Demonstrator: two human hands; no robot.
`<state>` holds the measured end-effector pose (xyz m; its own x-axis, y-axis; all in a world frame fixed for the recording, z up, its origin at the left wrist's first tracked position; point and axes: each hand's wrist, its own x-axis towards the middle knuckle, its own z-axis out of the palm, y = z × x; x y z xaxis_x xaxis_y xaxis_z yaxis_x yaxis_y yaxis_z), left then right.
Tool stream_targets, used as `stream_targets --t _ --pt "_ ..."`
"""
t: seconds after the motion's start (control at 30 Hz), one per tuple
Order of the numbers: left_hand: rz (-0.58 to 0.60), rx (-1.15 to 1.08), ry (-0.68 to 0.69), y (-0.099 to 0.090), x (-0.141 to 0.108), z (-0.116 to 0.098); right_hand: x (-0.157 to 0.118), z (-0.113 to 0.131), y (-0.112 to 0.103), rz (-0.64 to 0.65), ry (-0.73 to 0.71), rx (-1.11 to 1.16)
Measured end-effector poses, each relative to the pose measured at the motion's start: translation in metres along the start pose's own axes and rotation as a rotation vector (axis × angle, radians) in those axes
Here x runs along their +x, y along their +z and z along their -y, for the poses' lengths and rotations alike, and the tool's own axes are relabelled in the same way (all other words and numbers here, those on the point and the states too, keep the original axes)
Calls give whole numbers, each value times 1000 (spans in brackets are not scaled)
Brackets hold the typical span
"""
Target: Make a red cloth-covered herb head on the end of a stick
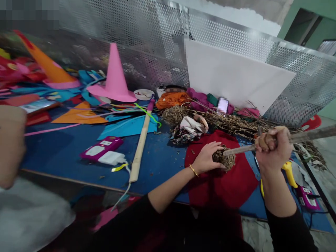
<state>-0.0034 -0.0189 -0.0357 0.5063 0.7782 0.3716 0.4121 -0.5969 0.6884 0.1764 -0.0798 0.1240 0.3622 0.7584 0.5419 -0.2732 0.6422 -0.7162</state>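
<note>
From my remote seat, the relation I read first is between the stick (241,149) and the dried clump (229,162). The clump lies directly in front of the left hand (207,156), well to the left of the right hand (274,145), so the left is nearer. I see its thumb and fingers curled round the clump's near side, grasping it over the red cloth (236,190). The right hand is clenched round the stick.

The stick's long axis runs crosswise between the hands: its narrower tip points left toward the left palm and meets the clump, while the other end slants up past the right fist and out of my view. I cannot tell whether the tip is sunk in or merely against it. The clump is roundish, with no clear long axis. Beyond both hands lie dry stems (231,122).
</note>
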Motion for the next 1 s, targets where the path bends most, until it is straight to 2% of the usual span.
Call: stream_targets --t 0.2,0.5,0.7,1.0 --pt "-3 -45 10 13 -4 1 1 -37 7 38 54 -54" --pt "-4 -63 49 9 -6 2 15 -45 24 144 192 -136" --pt "-19 -8 73 12 -6 2 8 -68 31 201 283 -161" --pt "-11 -12 79 11 -5 -2 4 -77 30 212 268 -188"
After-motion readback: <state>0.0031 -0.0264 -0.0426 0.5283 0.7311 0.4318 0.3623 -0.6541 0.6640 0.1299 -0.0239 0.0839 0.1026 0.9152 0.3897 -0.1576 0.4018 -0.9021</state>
